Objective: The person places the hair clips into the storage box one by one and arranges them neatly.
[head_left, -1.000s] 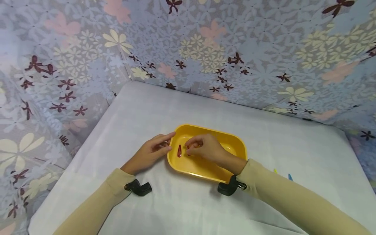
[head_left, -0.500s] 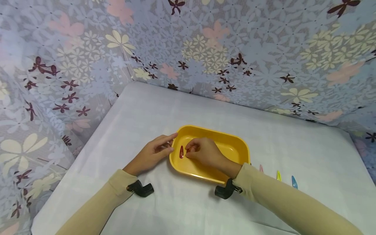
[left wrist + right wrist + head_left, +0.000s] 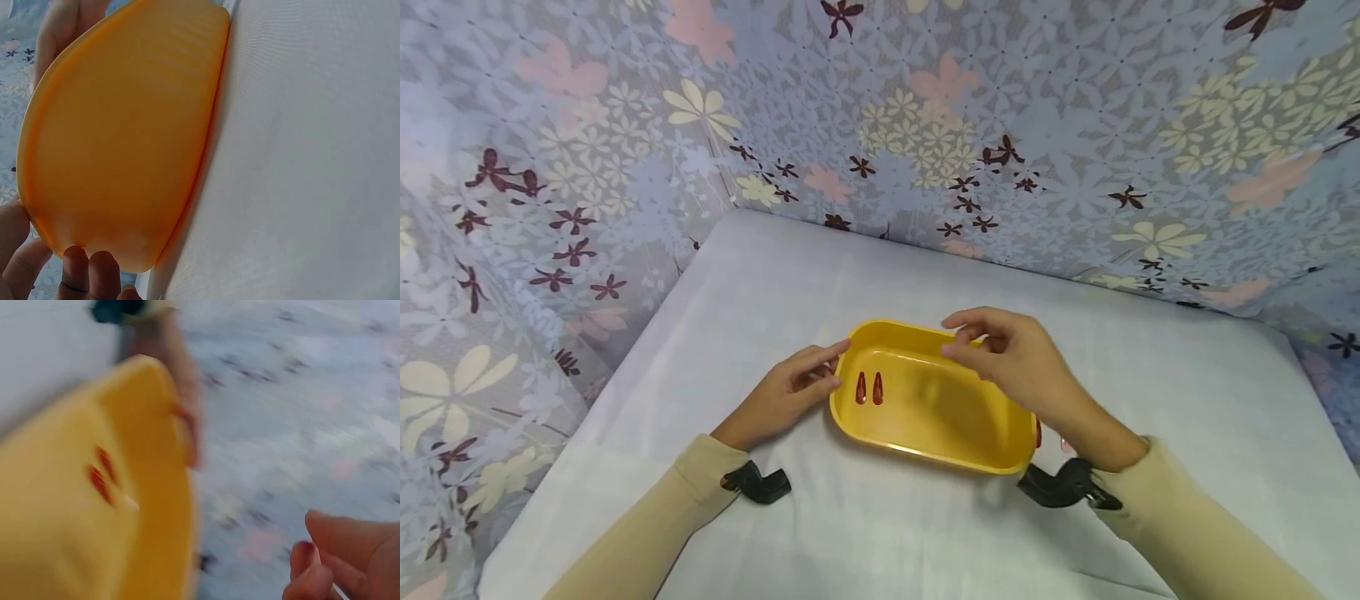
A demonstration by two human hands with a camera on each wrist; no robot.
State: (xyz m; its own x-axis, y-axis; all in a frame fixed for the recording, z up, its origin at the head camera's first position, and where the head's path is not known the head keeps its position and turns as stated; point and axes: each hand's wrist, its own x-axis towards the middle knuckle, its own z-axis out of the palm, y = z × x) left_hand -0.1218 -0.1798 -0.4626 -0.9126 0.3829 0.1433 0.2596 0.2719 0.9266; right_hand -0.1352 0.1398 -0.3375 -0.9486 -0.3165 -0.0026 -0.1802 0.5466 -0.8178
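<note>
Two red snap hair clips [image 3: 869, 388] lie side by side at the left end of a yellow plastic tray [image 3: 925, 450]; the right wrist view shows the clips [image 3: 102, 478] blurred. My left hand [image 3: 782, 392] touches the tray's left end, index fingertip and thumb at the rim. In the left wrist view, fingertips [image 3: 75, 265] rest against the outer wall of the tray [image 3: 125, 137]. My right hand [image 3: 1011, 358] is raised over the tray's right part, fingers loosely bent, with nothing seen between thumb and fingers.
A red clip [image 3: 1038, 433] shows just past the tray's right end, and a pink clip [image 3: 1066, 444] lies beside my right wrist, partly covered. A white cloth [image 3: 775, 275] covers the table. Flower-patterned fabric [image 3: 880, 125] rises behind it.
My right hand has let go of the second red hair clip beside the first and moved up and right. My left hand stays at the tray. The yellow and blue clips are now hidden.
</note>
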